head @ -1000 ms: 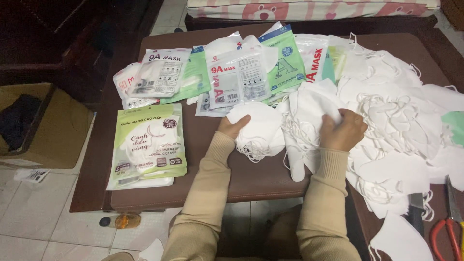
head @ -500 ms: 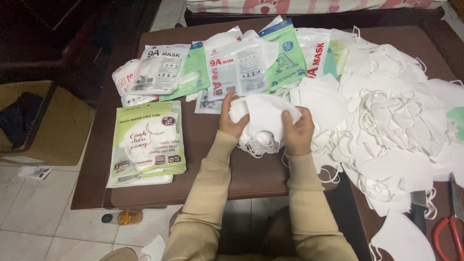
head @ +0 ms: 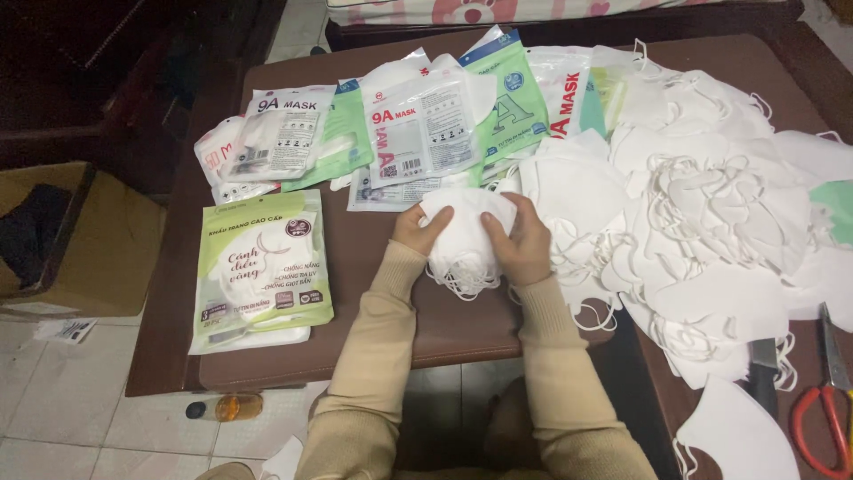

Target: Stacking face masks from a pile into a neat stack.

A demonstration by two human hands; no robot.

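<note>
Both my hands grip one small stack of white face masks (head: 466,242) over the dark brown table (head: 355,240). My left hand (head: 424,228) clasps the stack's left side, my right hand (head: 522,242) its right side, and the ear loops dangle below. To the right spreads a big loose heap of white masks (head: 711,213). Behind my hands lie several flat plastic mask packets (head: 418,133), white and green. A green-and-white packet (head: 259,267) rests on the table's left part.
Red-handled scissors (head: 822,413) lie at the table's right edge, beside a dark-handled tool (head: 762,378). One single white mask (head: 737,436) sits at the lower right. A cardboard box (head: 71,240) stands on the tiled floor to the left, and a small bottle (head: 233,407) lies below the table edge.
My right hand came off the loose heap and moved left to join my left hand. Both now clasp the small stack together, squared up between them.
</note>
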